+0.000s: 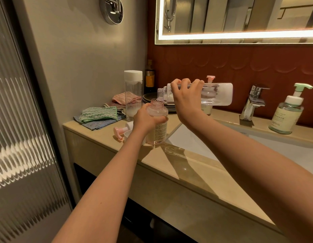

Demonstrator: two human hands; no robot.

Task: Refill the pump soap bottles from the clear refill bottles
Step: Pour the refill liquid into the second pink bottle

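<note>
Head view: the pump soap bottle [158, 128] stands on the worktop [196, 176] by the left corner of the sink [187, 142], with its pump off and its threaded neck open.
Left hand [146, 120]: the fingers are curled round the bottle's shoulder, steadying it.
Refill bottle [220, 93]: it is held nearly level with its mouth just above the open neck, and a thin stream falls in. Only a little whitish liquid lies along its lower side.
Right hand [185, 100]: it grasps the refill bottle from above, around its middle.
Risk, overshoot: the neck is narrow, so a sharper tilt could send a surge past the rim onto the fingers and worktop. A glossy patch at the bottle's base may already be a spill.
Risk, slip: soap on smooth plastic would likely loosen either grip.
Risk, overfill: the tinted wall and label hide the level, so I cannot tell how full the bottle is.
Materials: the soap bottle is pink-tinted clear plastic, rounded, with a ribbed neck. The refill bottle is clear, rigid and straight-sided. The worktop is polished beige stone.
Pump head [119, 133]: pink, lying on the worktop just left of the bottle.
Further out: a second refill bottle [133, 92] stands upright with a white cap, beside folded woven cloths [99, 114]. A green pump bottle [287, 113] stands near the chrome tap [252, 102].
</note>
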